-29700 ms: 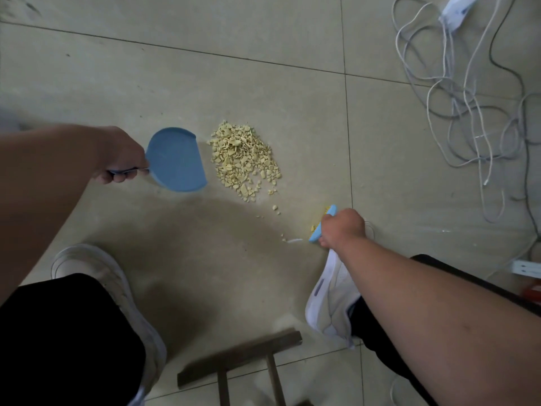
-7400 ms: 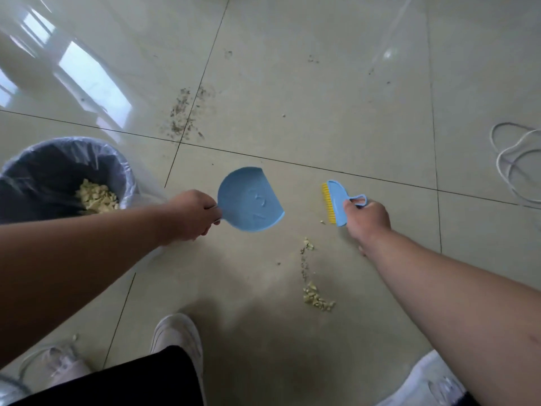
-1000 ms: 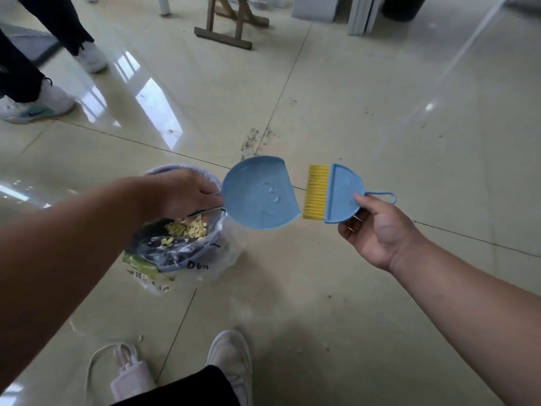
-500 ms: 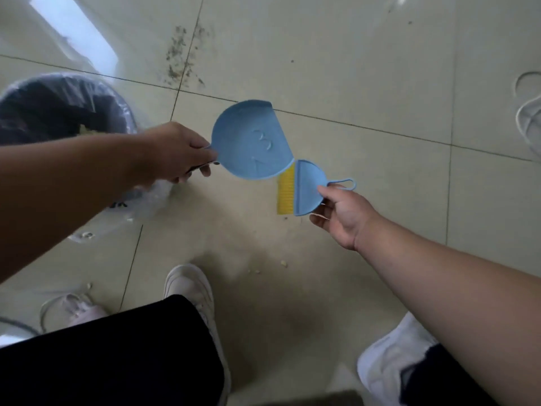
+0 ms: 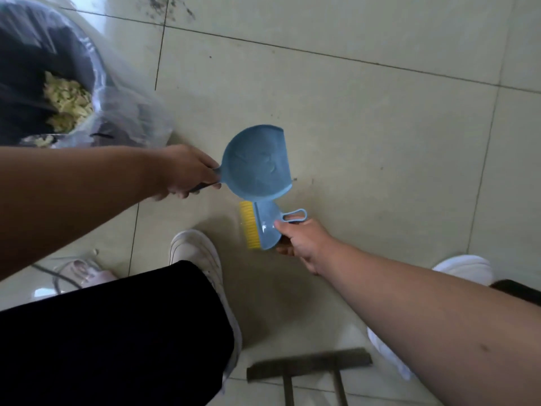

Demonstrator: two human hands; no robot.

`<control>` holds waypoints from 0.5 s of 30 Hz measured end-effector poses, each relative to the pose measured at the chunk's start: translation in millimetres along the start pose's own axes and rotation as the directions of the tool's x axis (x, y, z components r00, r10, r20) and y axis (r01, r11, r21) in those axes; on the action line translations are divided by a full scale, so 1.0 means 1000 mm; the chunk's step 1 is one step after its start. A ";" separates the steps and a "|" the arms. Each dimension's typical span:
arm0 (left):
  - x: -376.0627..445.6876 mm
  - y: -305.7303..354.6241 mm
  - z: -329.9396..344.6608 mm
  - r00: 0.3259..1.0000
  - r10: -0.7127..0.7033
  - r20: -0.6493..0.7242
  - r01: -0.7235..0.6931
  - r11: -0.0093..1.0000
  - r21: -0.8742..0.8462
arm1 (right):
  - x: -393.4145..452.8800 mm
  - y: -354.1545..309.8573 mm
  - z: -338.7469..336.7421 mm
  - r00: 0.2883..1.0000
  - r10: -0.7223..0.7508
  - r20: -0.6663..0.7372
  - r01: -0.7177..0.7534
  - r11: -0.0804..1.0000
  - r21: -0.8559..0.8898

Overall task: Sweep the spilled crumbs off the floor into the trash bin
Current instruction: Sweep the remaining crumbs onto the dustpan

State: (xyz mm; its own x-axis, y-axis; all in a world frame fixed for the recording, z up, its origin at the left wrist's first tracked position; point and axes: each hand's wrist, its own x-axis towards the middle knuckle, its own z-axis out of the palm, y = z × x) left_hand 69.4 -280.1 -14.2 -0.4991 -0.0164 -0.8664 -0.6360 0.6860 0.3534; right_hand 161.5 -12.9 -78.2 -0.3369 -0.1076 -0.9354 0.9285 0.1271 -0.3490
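Note:
My left hand [image 5: 187,171] grips the handle of a small blue dustpan [image 5: 256,162], held above the floor with nothing in its scoop. Just below it, my right hand [image 5: 304,241] holds a blue hand brush [image 5: 263,227] with yellow bristles; the brush sits right under the dustpan's front edge. The trash bin [image 5: 96,68], lined with a clear plastic bag, stands at the upper left with pale yellow crumbs [image 5: 68,104] inside. I see no crumb pile on the tiles around the tools.
My white shoes [image 5: 202,259] [image 5: 462,268] and black trousers fill the lower frame. A dark wooden stool top [image 5: 310,364] sits at the bottom. Dark specks [image 5: 172,4] mark the tile joint at the top. A pale shoe and cable [image 5: 85,273] lie at lower left.
The view has tilted further down and the bin has slid to the upper left. Both hands have come closer to my feet, the brush still tucked under the dustpan.

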 end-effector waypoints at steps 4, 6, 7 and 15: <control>0.010 -0.021 0.009 0.995 -0.091 0.035 0.092 0.995 -0.033 | 0.002 0.017 0.000 0.999 -0.030 -0.015 0.028 0.986 -0.166; 0.015 -0.026 0.008 0.994 -0.099 0.039 0.101 0.994 -0.050 | 0.004 0.021 -0.005 0.998 -0.056 -0.034 0.046 0.968 -0.247; 0.016 -0.027 0.008 0.994 -0.097 0.046 0.100 0.993 -0.060 | 0.006 0.022 -0.011 0.997 -0.068 -0.041 0.055 0.961 -0.269; 0.031 -0.037 -0.002 0.996 -0.092 -0.015 0.091 0.995 -0.032 | 0.025 -0.012 -0.072 0.941 -0.230 -0.247 0.127 0.919 -0.372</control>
State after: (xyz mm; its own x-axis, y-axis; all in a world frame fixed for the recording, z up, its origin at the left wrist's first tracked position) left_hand 76.5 -307.6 -53.4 -0.4475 -0.0907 -0.8897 -0.6973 0.6582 0.2837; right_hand 130.4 54.2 -100.9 -0.5694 0.1130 -0.8143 0.7526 0.4702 -0.4610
